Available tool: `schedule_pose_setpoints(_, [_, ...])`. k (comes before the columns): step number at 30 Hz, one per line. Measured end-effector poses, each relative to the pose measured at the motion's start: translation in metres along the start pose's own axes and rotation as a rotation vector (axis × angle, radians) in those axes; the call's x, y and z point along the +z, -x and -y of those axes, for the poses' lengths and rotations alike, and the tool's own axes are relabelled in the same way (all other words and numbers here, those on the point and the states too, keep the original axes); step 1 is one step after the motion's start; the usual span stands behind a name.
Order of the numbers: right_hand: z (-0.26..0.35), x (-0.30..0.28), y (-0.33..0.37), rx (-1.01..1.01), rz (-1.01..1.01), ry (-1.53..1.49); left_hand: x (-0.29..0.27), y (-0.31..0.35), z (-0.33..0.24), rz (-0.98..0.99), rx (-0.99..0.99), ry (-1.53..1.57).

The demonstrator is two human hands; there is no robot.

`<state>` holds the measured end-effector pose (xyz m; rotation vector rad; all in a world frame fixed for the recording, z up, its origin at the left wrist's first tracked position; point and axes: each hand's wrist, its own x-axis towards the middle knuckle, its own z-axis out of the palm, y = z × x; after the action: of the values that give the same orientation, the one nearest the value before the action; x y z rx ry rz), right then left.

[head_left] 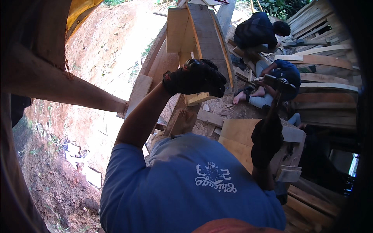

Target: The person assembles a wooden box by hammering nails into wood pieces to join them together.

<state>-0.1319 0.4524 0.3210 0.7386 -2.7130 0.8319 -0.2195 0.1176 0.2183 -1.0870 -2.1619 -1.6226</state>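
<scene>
My left hand, in a black glove, is closed in front of a curved wooden piece built of boards. What its fingers hold, if anything, is hidden. Just below it juts the pale end of a wooden block. On the right, my right hand, also in a black glove, is wrapped round the handle of a hammer. The hammer stands upright with its dark metal head at the top, apart from the wood near my left hand.
A plywood box stands beside my right arm. Two people, one in dark clothes and one in a blue shirt, sit low ahead on the right. A thick beam crosses at left above a dirt slope. Stacked curved planks lie far right.
</scene>
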Motion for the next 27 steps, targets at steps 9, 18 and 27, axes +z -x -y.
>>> schedule_pose_setpoints(9, [-0.009,0.004,0.000,0.170,0.029,-0.212,-0.001,0.002,0.001,-0.016,0.029,-0.075])
schedule_pose_setpoints(18, [-0.007,0.000,-0.001,-0.031,0.132,-0.206,-0.003,-0.001,-0.008,-0.033,0.065,-0.212])
schedule_pose_setpoints(27, [-0.011,0.014,0.001,0.047,-0.097,-0.108,-0.002,-0.003,-0.008,-0.027,0.052,-0.198])
